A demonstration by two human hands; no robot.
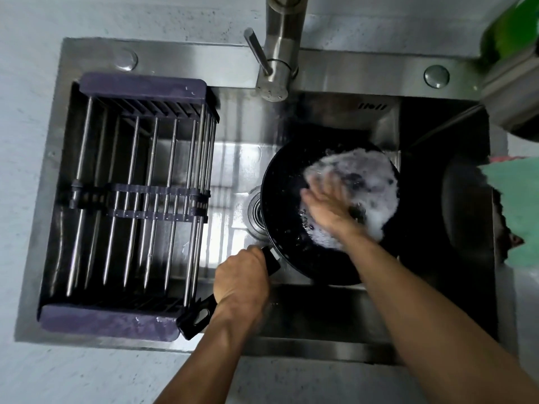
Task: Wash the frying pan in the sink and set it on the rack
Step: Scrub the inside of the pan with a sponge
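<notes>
Step in hand: scrubbing. Frying pan [287, 199] sits in sink [306, 301], foam inside. Left hand [242, 275] curls round handle [201, 313]; right hand [326, 199] presses flat, fingers loosely spread. Next: rinse under faucet [280, 48], then rack [131, 199]. Long axis: handle points near-left, bowl far-right

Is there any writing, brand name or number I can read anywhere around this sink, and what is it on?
None can be read.
The row of short marks on the sink's back wall looks like slots, not letters.
The frying pan, its handle, the rack and the tap show no label.
</notes>
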